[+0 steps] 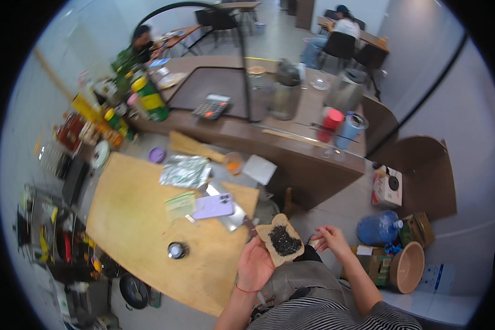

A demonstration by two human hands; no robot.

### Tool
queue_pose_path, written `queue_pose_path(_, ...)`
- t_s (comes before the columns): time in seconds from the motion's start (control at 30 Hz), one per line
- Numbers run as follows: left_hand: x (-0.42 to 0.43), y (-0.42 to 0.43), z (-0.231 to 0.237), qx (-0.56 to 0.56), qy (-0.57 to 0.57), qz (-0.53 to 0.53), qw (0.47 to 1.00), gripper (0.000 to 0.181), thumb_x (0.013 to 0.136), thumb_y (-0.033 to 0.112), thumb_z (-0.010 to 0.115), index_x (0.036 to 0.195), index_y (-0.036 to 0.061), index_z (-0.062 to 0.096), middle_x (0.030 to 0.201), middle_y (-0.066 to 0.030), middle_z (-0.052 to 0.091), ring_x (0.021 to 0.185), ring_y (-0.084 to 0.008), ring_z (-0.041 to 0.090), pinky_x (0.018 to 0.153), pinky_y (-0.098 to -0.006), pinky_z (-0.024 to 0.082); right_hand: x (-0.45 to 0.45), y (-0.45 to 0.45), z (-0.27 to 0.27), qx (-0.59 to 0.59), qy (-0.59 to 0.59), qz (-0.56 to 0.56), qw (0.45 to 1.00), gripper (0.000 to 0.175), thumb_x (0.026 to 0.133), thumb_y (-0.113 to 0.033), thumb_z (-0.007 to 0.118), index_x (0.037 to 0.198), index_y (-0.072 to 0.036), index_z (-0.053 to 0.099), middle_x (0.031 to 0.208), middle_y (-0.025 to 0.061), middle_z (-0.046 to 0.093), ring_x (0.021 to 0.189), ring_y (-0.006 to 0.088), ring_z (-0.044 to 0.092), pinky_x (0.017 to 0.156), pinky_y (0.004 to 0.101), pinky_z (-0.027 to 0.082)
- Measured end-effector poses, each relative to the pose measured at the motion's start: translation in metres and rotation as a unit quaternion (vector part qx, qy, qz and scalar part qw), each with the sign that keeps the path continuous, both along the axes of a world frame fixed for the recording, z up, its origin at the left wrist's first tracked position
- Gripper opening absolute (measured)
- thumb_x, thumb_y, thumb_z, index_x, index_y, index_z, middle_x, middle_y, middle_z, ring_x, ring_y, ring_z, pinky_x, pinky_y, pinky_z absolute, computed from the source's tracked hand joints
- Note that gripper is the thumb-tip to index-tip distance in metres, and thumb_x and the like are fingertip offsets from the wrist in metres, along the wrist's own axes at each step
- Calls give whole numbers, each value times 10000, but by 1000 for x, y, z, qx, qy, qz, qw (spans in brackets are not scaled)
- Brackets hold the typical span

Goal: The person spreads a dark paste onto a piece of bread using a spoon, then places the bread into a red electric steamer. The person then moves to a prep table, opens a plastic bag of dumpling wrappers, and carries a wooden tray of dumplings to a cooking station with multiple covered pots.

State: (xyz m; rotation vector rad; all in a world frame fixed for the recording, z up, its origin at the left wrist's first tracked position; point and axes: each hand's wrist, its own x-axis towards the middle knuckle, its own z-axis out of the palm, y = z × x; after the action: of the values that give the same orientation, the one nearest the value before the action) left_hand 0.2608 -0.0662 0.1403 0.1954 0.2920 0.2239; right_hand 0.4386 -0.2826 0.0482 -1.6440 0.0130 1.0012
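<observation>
A slice of bread [261, 236], topped with a patch of dark, glossy spread [286, 241], rests in my left hand [255, 264], in front of my apron. My right hand [333, 242] hangs in the air to the right of the bread, fingers apart and nothing visible in them. On the wooden board [136, 206] at my left stand a small dark jar with a light lid [176, 250] and a lilac smartphone [213, 206]. Under the phone lies a broad-bladed knife [235, 220], its dark handle pointing toward my left hand. A zip bag [180, 205] lies beside the phone.
Behind the board are crumpled foil packaging [185, 170] and a purple lid [156, 154]. A brown counter [313, 165] holds a tray, a calculator and jugs. To my right stand a blue water bottle [377, 227], cartons and a basin [407, 268]. Two people sit beyond the counter.
</observation>
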Motion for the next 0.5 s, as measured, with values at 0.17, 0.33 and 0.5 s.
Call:
queue_pose_path(0.17, 130, -84, 19, -33, -32, -111, 993, 511, 1011, 378, 400, 1377, 32, 486, 1435, -150, 497, 1344, -327, 450, 1142, -528, 311, 88, -89, 21, 57, -7, -80, 995, 350, 1026, -291, 515, 1169, 16, 605, 950, 138, 719, 694, 152, 672, 612, 259, 530)
queue_pose_path(0.33, 259, -197, 28, -5, -38, -180, 983, 503, 1014, 391, 400, 1396, 72, 475, 1451, -134, 483, 1358, -332, 434, 1147, -545, 292, 169, -196, 53, 165, -8, -173, 971, 325, 1027, -281, 523, 1133, 6, 634, 976, 119, 727, 750, 132, 669, 677, 260, 533)
queue_pose_path(0.5, 357, -280, 34, 37, -88, -304, 948, 470, 1027, 372, 388, 1391, 88, 475, 1447, -122, 486, 1364, -321, 429, 1141, -547, 312, 214, -292, 97, 227, -102, -274, 929, 294, 1021, -242, 526, 1078, 16, 654, 973, 113, 714, 788, 135, 657, 717, 258, 526)
